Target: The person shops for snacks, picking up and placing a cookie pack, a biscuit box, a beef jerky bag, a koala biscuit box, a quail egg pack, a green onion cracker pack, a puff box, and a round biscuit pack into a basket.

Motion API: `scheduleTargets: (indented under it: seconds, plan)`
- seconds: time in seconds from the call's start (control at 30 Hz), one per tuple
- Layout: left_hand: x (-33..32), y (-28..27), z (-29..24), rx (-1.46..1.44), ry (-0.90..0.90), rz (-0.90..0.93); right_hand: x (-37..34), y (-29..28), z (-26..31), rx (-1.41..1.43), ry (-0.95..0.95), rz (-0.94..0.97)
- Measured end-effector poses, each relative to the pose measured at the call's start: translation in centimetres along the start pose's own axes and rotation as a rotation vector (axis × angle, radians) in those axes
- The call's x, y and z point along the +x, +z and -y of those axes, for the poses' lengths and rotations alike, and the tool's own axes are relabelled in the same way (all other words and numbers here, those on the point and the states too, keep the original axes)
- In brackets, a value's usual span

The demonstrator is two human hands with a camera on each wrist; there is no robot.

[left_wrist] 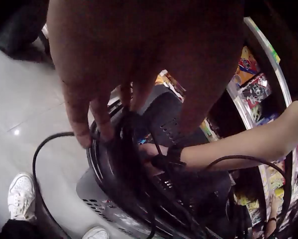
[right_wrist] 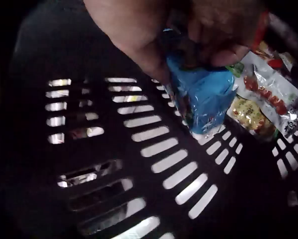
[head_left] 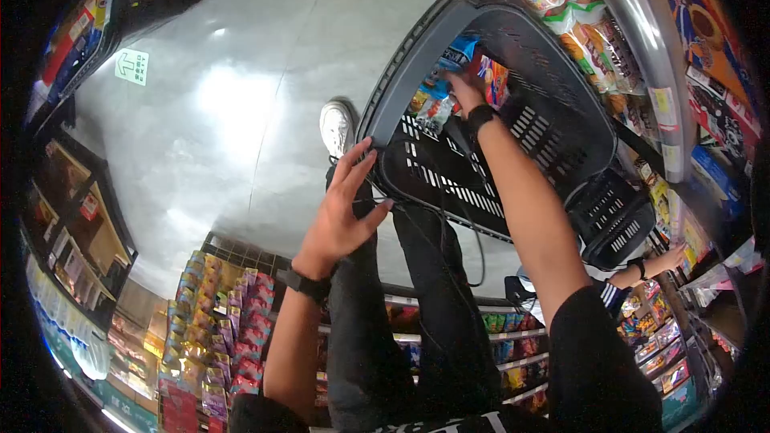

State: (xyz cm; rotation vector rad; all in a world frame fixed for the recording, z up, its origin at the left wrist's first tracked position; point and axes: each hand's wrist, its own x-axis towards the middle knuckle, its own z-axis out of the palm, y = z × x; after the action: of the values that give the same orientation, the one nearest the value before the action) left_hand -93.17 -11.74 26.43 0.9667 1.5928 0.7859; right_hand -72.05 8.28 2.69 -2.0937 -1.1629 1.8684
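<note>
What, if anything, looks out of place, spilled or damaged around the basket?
A black cable hangs in a loose loop near the basket, odd because it looks like wiring among packaged goods. The blue packet in the right hand shows no clear damage, and no spill is visible.

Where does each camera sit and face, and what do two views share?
Head: on the head, looking forward and down at the basket; arms, left hand, right hand, legs show.
Left wrist: on that wrist, looking past the left hand at the basket; right forearm shows.
Right wrist: on that wrist, looking into the basket; right hand pinches a blue packet.
Shared: head and right wrist show the right hand in the basket.
</note>
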Motion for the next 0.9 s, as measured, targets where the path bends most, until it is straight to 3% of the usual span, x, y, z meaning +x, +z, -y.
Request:
scheduleTargets:
  seconds: [0.07, 0.17, 0.23, 0.33, 0.37, 0.43, 0.53, 0.63, 0.87, 0.9]
  plan:
    - [0.0, -0.1, -1.2, 0.092, -0.070, 0.026, -2.2, -2.4, 0.0, 0.129, 0.204, 0.072]
    - [0.4, -0.3, -3.3, 0.322, -0.108, -0.003, -10.4, -5.7, 2.7, 0.389, 0.073, 0.019]
    - [1.2, 0.2, -4.6, 0.410, -0.103, -0.024, -15.5, -8.6, 3.9, 0.600, -0.032, 0.132]
    - [2.3, 2.3, -7.3, 0.025, -0.065, 0.010, -23.0, -11.7, 4.9, 0.644, -0.078, 0.107]
    - [2.1, 4.1, -6.9, -0.094, 0.021, -0.017, -25.3, -12.1, 5.0, 0.626, -0.113, 0.096]
    - [1.7, 6.3, -8.9, -0.306, -0.128, 0.098, -28.9, -13.0, 4.2, 0.581, -0.136, 0.093]
    - [1.3, 8.5, -9.1, -0.547, -0.217, 0.312, -32.2, -12.7, 3.1, 0.596, -0.099, 0.149]
    - [1.0, 9.0, -9.5, -0.614, -0.303, 0.367, -33.8, -12.0, 2.6, 0.741, 0.005, 0.050]
    - [1.6, 8.5, -9.1, -0.569, -0.273, 0.403, -33.6, -11.8, 2.9, 0.700, -0.041, 0.061]
    - [1.7, 8.3, -9.3, -0.513, -0.213, 0.357, -33.6, -11.7, 3.2, 0.595, -0.085, 0.044]
